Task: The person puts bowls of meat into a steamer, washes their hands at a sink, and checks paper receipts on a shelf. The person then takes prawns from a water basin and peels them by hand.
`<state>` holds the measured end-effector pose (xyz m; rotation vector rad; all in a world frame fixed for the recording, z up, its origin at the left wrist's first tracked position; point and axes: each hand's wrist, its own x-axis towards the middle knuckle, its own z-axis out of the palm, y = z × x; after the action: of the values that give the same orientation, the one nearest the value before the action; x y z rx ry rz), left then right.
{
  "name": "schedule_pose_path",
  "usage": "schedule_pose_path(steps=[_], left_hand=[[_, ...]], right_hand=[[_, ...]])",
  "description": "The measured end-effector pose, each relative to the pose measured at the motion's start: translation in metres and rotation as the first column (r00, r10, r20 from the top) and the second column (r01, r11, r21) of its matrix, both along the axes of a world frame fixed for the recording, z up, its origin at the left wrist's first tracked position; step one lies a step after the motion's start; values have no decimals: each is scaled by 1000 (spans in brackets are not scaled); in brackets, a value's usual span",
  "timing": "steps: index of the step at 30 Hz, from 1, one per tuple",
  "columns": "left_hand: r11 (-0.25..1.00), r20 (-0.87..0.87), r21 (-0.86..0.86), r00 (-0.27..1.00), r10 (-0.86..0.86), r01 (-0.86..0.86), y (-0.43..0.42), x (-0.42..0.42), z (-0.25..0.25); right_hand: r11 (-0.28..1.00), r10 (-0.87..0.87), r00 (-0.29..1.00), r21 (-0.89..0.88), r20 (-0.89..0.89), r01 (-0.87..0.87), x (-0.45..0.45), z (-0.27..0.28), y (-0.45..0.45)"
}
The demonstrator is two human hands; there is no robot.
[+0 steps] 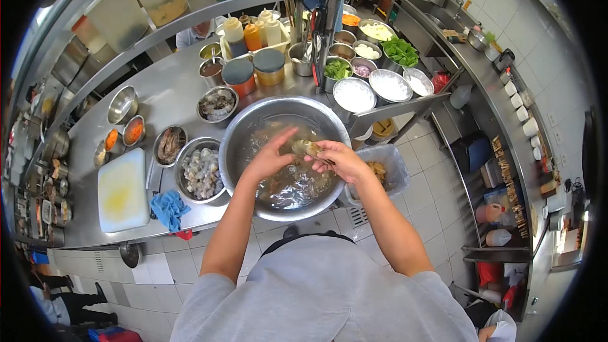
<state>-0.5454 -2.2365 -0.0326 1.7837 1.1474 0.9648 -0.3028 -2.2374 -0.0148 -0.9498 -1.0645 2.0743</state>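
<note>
A large metal basin [229, 145] of murky water sits at the table's front edge, with pieces that look like shrimp or shells in it. Above the water, my right hand [342, 160] pinches a greenish shrimp [304, 147] between thumb and fingers. Just left of the shrimp is my left hand [269, 159], thumb and fingers apart; whether its fingertips touch the shrimp I cannot tell. Beside the basin on the left stands a metal bowl [201, 171] of grey peeled shrimp. Two smaller bowls hold more shrimp: one brownish [170, 145], one grey [217, 104].
Left of the bowls lie a white cutting board [123, 191], a knife [154, 174] and a blue cloth [170, 210]. Sauce tubs [269, 66] and containers of vegetables [400, 52] stand behind. A lined bin [394, 168] is at the basin's right. An overhead shelf [221, 9] crosses the back.
</note>
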Motion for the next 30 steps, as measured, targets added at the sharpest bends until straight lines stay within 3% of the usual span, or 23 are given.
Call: schedule_pose_path(steps=[1, 2, 4, 8, 10, 15, 17, 19, 21, 25, 27, 29, 30], left_hand=[[966, 229, -158, 959, -166, 204, 3, 3, 1], [964, 237, -163, 957, -170, 211, 7, 4, -3], [856, 361, -386, 910, -204, 345, 14, 7, -10], [880, 415, -393, 905, -89, 267, 15, -2, -7], [856, 444, -503, 886, 134, 123, 10, -14, 10], [927, 437, -376, 879, 192, -16, 18, -30, 10], [957, 463, -292, 875, 143, -2, 18, -25, 3], [941, 424, -337, 891, 162, -11, 9, -14, 13], [931, 384, -364, 906, 178, -28, 5, -1, 27], [870, 378, -493, 898, 227, -12, -8, 33, 44], [843, 528, -526, 821, 218, 114, -13, 53, 51], [866, 526, -488, 829, 190, 112, -12, 65, 47], [886, 522, -450, 837, 160, 111, -12, 70, 44]], right_hand=[[1000, 13, 1000, -3, 7, -13, 2, 1, -1], [1000, 25, 1000, -6, 12, -25, 3, 1, -3], [1000, -23, 999, 13, 41, 23, 6, -3, -5], [976, -199, 963, 127, 184, 177, 29, -14, -8], [964, -231, 950, 184, 212, 193, 46, -17, -6], [937, -298, 908, 272, 295, 219, 55, -19, 10], [798, -362, 888, 586, 285, 137, 48, -20, 12], [782, -333, 883, 621, 331, 62, 34, -3, 9], [633, -360, 848, 770, 389, -85, 20, 7, 10], [611, -295, 907, 789, 301, -63, 9, 11, 14], [672, -239, 873, 721, 426, -168, 15, 21, 15], [668, -268, 858, 726, 439, -162, 24, 10, 21], [757, -214, 860, 636, 463, -153, 31, 6, 24]])
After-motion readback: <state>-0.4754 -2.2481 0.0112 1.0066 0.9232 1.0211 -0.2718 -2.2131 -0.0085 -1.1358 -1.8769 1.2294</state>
